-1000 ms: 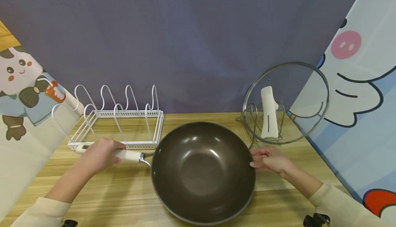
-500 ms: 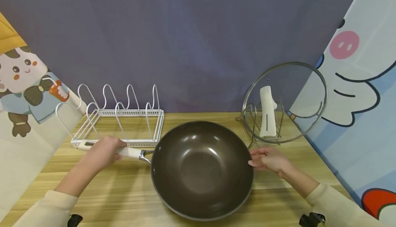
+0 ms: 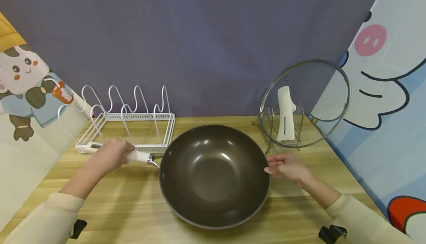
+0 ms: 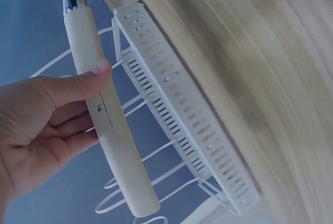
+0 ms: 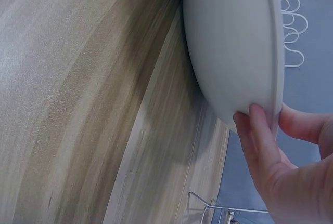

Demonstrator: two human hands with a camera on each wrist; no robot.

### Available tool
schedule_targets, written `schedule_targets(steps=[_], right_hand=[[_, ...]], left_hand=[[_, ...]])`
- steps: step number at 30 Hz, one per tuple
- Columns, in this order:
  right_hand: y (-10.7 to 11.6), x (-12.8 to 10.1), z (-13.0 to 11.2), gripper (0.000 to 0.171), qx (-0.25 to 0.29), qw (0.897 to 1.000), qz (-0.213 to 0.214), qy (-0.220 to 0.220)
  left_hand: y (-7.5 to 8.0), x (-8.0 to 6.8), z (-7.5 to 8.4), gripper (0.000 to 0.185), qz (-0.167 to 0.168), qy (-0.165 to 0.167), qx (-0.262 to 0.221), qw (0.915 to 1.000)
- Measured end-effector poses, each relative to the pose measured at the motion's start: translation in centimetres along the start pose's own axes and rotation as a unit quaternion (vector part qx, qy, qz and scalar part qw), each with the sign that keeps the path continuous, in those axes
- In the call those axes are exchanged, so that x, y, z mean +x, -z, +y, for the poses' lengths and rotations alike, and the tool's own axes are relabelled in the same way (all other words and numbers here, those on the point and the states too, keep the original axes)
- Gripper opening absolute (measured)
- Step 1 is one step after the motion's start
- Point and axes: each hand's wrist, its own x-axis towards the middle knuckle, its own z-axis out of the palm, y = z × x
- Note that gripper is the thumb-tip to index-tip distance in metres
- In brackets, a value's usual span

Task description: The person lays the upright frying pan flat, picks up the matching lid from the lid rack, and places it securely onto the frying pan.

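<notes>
A person is holding a dark wok (image 3: 214, 175) at the centre of the frame, above the wooden counter (image 3: 133, 207). The left hand (image 3: 110, 157) is gripping its white handle (image 3: 138, 157); the right hand (image 3: 286, 167) is pinching the far rim (thumb inside). A white wire rack (image 3: 128, 125) is sitting upper left, a glass lid (image 3: 304, 103) upper right.

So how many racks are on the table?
2. The white wire rack stands at the back left, behind the left hand. The metal lid rack stands at the back right, holding the glass lid.
</notes>
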Motion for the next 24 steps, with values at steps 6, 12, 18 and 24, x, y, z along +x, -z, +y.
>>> schedule_targets(steps=[6, 12, 18, 24], right_hand=[[0.0, 0.1, -0.2, 0.059, -0.006, 1.000, -0.002, 0.008], [0.2, -0.2, 0.1, 0.059, -0.008, 1.000, -0.003, 0.012], [0.2, -0.4, 0.3, 0.060, -0.006, 1.000, 0.013, 0.008], [-0.1, -0.4, 0.6, 0.058, 0.007, 1.000, 0.012, 0.007]], left_hand=[[0.6, 0.5, -0.2, 0.025, -0.014, -0.016, 0.011, 0.9997], [0.8, 1.0, -0.3, 0.023, -0.033, -0.029, 0.008, 0.9990], [0.5, 1.3, -0.5, 0.025, -0.032, -0.045, 0.020, 0.9983], [0.2, 1.1, -0.7, 0.027, -0.036, -0.049, 0.019, 0.9980]])
